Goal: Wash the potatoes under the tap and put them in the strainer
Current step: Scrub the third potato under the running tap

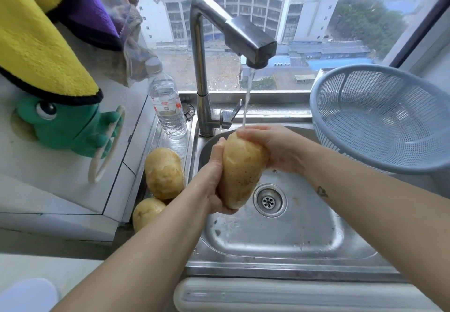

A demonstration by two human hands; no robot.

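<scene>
Holding a potato (pixel 242 170) over the sink (pixel 280 233) with both hands, water from the tap (pixel 233 33) hitting its top. The left hand (pixel 214 177) has its fingers wrapped round the lower side, and the right hand (pixel 272 146) has its fingers curled over the top end. A second potato (pixel 163 172) and a third potato (pixel 147 213) lie just left of the sink (the blue strainer (pixel 379 116) sits tilted on the right).

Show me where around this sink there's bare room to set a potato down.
The pale blue plastic strainer at right holds nothing. The steel sink floor is bare around the round drain, below the left hand and right hand gripping the large yellow potato. The ledge left of the sink is crowded: two more potatoes and a clear plastic water bottle.
</scene>
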